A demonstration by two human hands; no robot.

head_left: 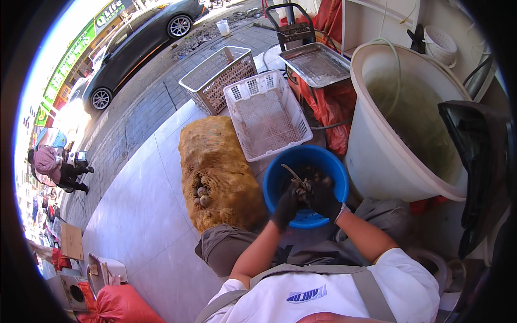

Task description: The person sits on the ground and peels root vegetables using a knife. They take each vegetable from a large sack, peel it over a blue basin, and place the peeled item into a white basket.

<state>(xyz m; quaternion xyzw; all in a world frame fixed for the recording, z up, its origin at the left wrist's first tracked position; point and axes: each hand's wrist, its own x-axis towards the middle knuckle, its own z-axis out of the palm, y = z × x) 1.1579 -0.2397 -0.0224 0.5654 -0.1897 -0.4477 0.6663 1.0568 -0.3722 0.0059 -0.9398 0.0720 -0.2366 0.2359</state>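
Both my hands wear dark gloves and meet over a blue plastic basin [343, 161] between my knees. My left hand [287, 205] and my right hand [325, 200] are closed around a dark, dirt-covered clump [302, 189]; a pale, thin stalk [291, 172] sticks up from it. What the clump is, I cannot tell. Dark, roundish pieces lie in the basin, partly in shadow. Left of the basin lies a full yellow mesh sack [226, 161] with a torn hole, where several pale, round things [204, 196] show.
A white plastic crate [270, 121] and a grey basket [214, 76] stand beyond the sack. A metal tray [317, 64] rests near red plastic bags. The large white tub [359, 141] of water stands close at right. A person walks outside near a parked car [137, 48].
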